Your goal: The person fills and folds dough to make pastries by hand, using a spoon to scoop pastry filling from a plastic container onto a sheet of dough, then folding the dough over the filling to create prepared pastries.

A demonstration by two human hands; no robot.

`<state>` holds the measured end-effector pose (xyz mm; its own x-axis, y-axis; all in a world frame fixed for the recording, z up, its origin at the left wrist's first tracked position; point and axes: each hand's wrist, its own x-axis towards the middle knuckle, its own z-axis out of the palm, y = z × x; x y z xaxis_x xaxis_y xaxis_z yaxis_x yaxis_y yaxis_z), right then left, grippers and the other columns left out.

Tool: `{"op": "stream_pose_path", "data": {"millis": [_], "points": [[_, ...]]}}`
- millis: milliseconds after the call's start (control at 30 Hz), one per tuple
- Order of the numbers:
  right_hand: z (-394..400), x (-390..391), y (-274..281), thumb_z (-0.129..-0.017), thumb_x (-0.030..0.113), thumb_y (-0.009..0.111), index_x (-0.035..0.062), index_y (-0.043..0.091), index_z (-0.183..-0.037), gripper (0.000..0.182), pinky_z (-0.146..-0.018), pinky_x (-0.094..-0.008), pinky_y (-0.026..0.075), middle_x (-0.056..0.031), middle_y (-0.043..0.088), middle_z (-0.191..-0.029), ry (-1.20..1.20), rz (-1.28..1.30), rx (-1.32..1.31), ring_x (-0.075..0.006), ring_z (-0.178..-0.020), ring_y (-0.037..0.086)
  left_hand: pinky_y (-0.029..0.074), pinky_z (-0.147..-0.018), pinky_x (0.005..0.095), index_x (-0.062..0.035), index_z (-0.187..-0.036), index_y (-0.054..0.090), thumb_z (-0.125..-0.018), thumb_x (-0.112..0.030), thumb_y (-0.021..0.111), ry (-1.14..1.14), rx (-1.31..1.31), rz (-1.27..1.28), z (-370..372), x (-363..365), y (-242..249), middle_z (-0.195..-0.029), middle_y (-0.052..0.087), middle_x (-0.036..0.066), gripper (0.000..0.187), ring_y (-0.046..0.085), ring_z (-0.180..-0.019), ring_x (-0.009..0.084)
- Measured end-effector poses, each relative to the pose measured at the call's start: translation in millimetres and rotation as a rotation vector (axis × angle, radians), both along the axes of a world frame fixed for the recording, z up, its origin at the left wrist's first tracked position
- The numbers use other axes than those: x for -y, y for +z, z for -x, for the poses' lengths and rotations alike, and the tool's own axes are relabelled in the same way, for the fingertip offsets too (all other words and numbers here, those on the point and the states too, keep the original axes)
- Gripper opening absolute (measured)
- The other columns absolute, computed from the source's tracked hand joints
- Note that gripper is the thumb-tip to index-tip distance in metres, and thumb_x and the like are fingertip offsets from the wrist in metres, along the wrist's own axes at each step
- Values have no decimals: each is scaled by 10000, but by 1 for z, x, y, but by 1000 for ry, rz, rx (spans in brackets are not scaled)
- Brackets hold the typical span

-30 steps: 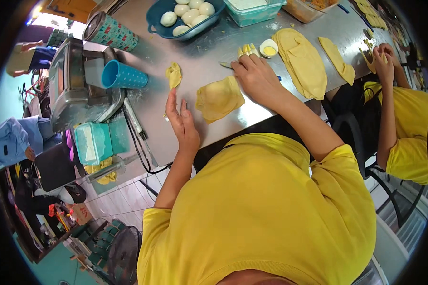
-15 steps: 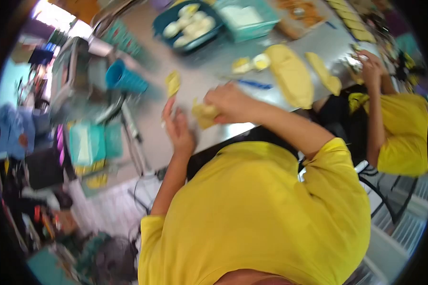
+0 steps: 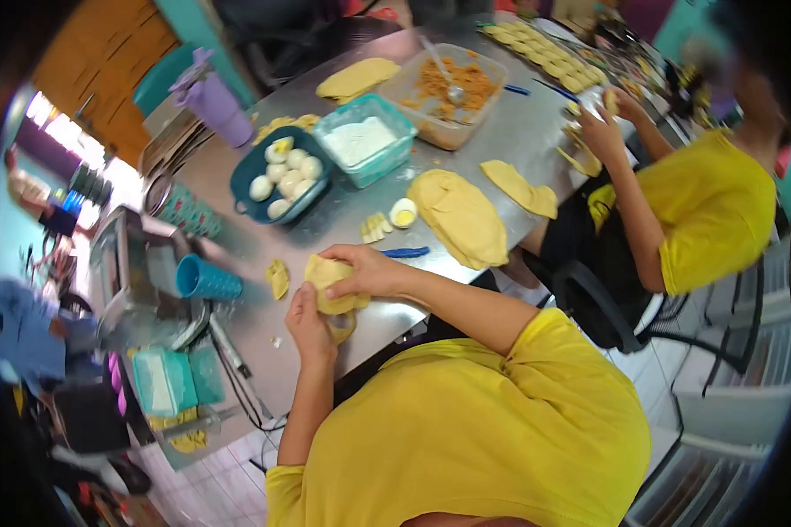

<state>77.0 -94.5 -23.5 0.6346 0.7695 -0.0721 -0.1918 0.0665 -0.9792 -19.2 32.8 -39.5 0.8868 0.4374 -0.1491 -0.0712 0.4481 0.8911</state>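
Note:
A round piece of yellow dough (image 3: 323,277) is held between my two hands near the table's front edge. My right hand (image 3: 356,270) grips its upper right side, the thumb across its face. On the lower left, my left hand (image 3: 306,321) has its fingers closed at the dough's edge. Another piece of dough (image 3: 343,327) hangs or lies just below. A small dough scrap (image 3: 278,278) rests to the left. To the right lie a blue tool (image 3: 405,252), egg slices (image 3: 376,228), a halved egg (image 3: 403,213) and a large flat dough sheet (image 3: 459,218).
Behind are a bowl of eggs (image 3: 283,180), a flour tub (image 3: 366,140) and a tub of orange filling (image 3: 453,97). A blue cup (image 3: 209,277) stands left. At right, a co-worker (image 3: 703,202) handles something small near a tray of shaped dough (image 3: 545,54).
The view has shifted, showing more of the table's far side. My left hand, open and apart before, has come to the dough, which both hands now hold.

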Motion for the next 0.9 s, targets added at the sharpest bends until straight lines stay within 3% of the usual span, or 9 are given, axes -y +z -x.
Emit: {"op": "stream_pose_path", "data": {"millis": [133, 200, 433, 500, 533, 567, 633, 700, 900], "points": [[5, 2, -7, -729, 7, 727, -23, 488, -1230, 557, -898, -301, 473, -81, 575, -1127, 3, -14, -129, -166, -1027, 562, 476, -719, 254, -19, -981, 607, -963, -315, 489, -67, -74, -347, 7, -4, -7, -910, 617, 49, 320, 587, -788, 115], [10, 3, 1, -720, -7, 716, -23, 506, -1221, 544, -886, -301, 485, -92, 585, -1124, -17, 8, -160, -171, -1015, 572, 458, -702, 247, -36, -932, 620, -951, -346, 499, 127, -169, 228, 1, 11, 8, -862, 610, 31, 334, 563, -763, 93], [14, -2, 12, -747, -54, 679, -6, 459, -1275, 574, -891, -304, 487, -114, 572, -1131, 77, -9, -204, -190, -1019, 579, 471, -706, 264, -37, -953, 612, -936, -348, 511, -33, -164, -73, 10, -8, -13, -880, 604, 44, 328, 562, -785, 110], [10, 11, -6, -744, -11, 696, -6, 465, -1274, 578, -893, -334, 487, -92, 570, -1136, 73, -47, -241, -197, -1039, 568, 473, -786, 307, 1, -1059, 584, -946, -322, 459, -122, -105, -487, 20, 5, 22, -1003, 605, 83, 364, 573, -881, 163], [10, 20, 1, -746, 2, 705, -5, 481, -1263, 563, -891, -332, 485, -83, 578, -1132, 46, -19, -273, -193, -1036, 567, 439, -886, 339, 3, -1165, 552, -953, -327, 421, -14, -119, -357, 21, 5, -4, -1112, 585, 118, 414, 553, -989, 197], [8, 32, 4, -752, 4, 709, -7, 490, -1257, 550, -875, -306, 486, -80, 595, -1125, 1, -90, -379, -177, -1012, 581, 401, -927, 348, -17, -1183, 555, -929, -355, 477, -26, -88, -637, 28, 9, 3, -1165, 562, 109, 429, 535, -1052, 224], [-1, 64, 12, -771, 2, 693, 2, 490, -1260, 530, -848, -286, 497, -71, 616, -1113, -145, -97, -464, -159, -975, 609, 351, -960, 416, -17, -1184, 560, -855, -199, 594, -63, 7, -1290, 41, 2, -12, -1174, 546, 165, 377, 489, -1094, 322], [-18, 100, 22, -787, 5, 677, 11, 499, -1244, 491, -840, -296, 510, -65, 625, -1093, -312, -182, -488, -160, -965, 621, 314, -961, 445, -14, -1161, 570, -791, -148, 664, -197, -34, -1576, 49, 10, -14, -1170, 528, 165, 405, 458, -1100, 351], [-91, 214, 15, -832, 131, 639, 62, 588, -1100, 281, -640, -273, 516, -21, 651, -963, -936, -157, -215, -128, -804, 638, 300, -949, 442, -31, -1033, 600, -817, -107, 623, -160, -48, -1642, 49, 17, -15, -1111, 539, 131, 230, 474, -1064, 309]]}}
